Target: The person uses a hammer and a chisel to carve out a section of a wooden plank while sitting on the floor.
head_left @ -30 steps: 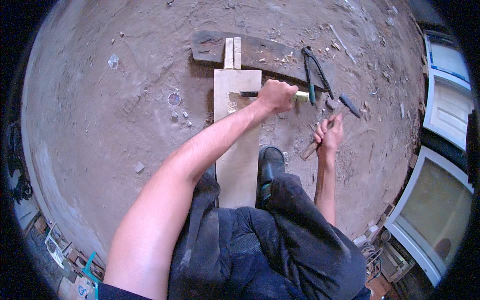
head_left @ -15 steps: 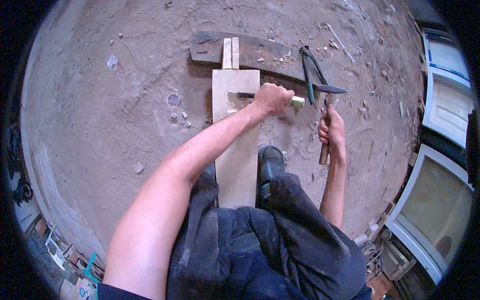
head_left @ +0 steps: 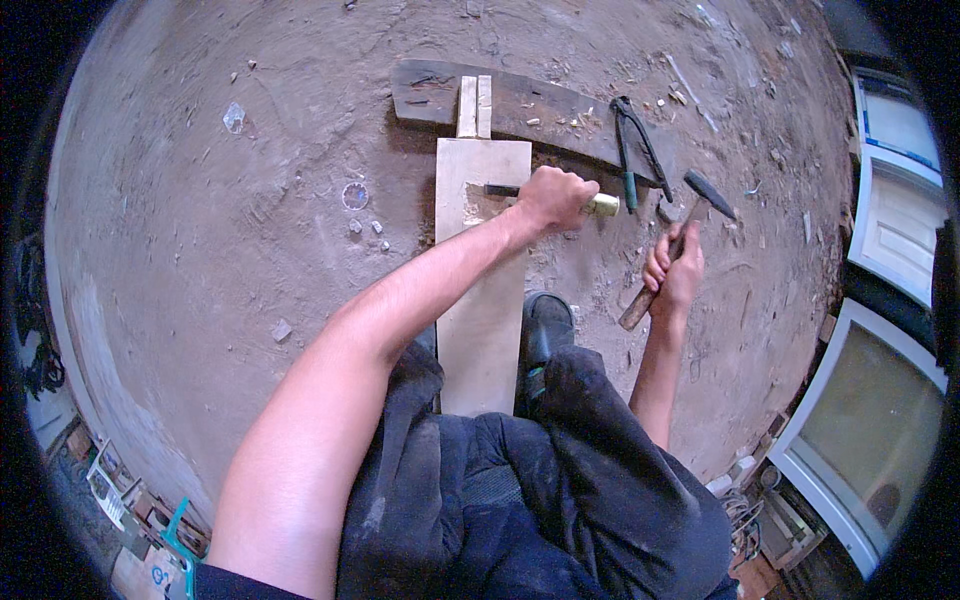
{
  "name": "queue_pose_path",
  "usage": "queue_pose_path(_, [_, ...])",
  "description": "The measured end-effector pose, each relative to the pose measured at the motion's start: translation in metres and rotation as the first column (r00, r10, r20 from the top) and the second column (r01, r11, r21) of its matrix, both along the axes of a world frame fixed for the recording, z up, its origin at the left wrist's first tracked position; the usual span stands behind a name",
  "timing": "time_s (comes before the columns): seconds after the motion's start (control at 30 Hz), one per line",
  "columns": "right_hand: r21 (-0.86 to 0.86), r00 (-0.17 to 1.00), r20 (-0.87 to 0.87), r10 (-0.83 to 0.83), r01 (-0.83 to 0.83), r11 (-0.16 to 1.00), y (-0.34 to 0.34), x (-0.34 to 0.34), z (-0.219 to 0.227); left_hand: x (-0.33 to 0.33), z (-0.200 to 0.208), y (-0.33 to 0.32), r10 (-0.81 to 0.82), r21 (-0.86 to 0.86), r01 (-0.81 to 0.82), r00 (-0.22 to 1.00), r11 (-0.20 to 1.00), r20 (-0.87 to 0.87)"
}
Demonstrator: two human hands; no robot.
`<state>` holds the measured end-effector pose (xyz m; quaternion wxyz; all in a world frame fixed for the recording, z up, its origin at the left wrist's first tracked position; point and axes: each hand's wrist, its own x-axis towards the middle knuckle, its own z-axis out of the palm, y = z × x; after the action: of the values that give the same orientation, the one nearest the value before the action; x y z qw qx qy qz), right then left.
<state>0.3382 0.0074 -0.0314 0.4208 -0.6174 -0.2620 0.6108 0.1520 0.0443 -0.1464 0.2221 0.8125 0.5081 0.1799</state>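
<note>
My left hand (head_left: 556,198) is closed round the handle of a chisel (head_left: 500,190). The dark blade lies over a shallow, rough-cut recess in a pale wooden board (head_left: 480,300), and the yellowish butt of the handle sticks out to the right of my fist. To the right, my right hand (head_left: 676,268) grips a hammer (head_left: 711,194) by its wooden shaft. The hammer's dark head is up and to the right, apart from the chisel. Between my legs the board runs away from me, with two narrow wooden strips (head_left: 476,106) at its far end.
A dark, weathered plank (head_left: 540,112) lies crosswise under the far end, with wood chips on it. Long-handled pincers (head_left: 634,150) rest at its right end. Framed glazed panels (head_left: 865,400) stand along the right side. My shoe (head_left: 549,325) is beside the board.
The hammer has swung rightward away from the chisel, and its head has turned from lying level to slanting. My left hand keeps its hold on the chisel. The whole view has shifted slightly.
</note>
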Motion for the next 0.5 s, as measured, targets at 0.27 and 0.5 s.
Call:
queue_pose_path(0.27, [-0.298,0.954,0.106,0.280,-0.238,0.924,-0.011,0.023,-0.009,0.002,0.007,0.004,0.114,-0.015,-0.114,0.993,0.993,0.017])
queue_pose_path(0.5, [-0.003,0.976,-0.020,-0.215,0.215,0.977,-0.018,-0.004,-0.032,-0.001,0.006,0.007,0.100,-0.018,-0.099,0.995,0.995,0.031])
